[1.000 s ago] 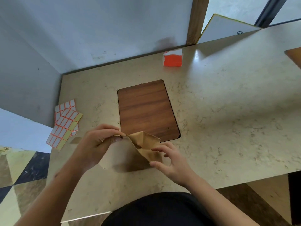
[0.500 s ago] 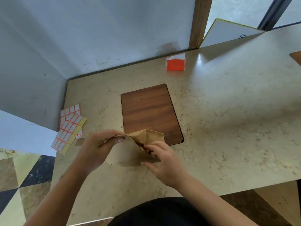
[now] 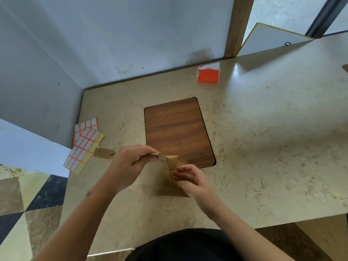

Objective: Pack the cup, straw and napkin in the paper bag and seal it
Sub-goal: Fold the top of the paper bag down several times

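Gripping the top edge of the paper bag [image 3: 170, 162] with my left hand [image 3: 130, 166], I have my thumb curled over the brown paper and my fingers folded behind it, so the bag's mouth is bunched up between them. The bag sits between my two hands, just above the near part of the table [image 3: 263, 147], its lower corner down by my right wrist. My right hand [image 3: 190, 178] is at the bag's right side, fingers curled in against the folded paper and pinching it; the paper slopes down from my left hand to my right. A short brown flap of the same paper pokes out to the left past my left knuckles.

Whether the cup, straw and napkin are inside, I cannot tell, since the bag hides whatever it holds.

Just beyond the bag, set into the table, lies a dark wooden panel [image 3: 177, 129], and the bag's far edge overlaps its near corner in my view. To my left, near the table's corner, are two sheets of orange-bordered labels [image 3: 84, 144], one lying partly over the other, close to the brown flap. Far across the table by the wall stands a small orange box [image 3: 208, 75] with white paper showing at its top.
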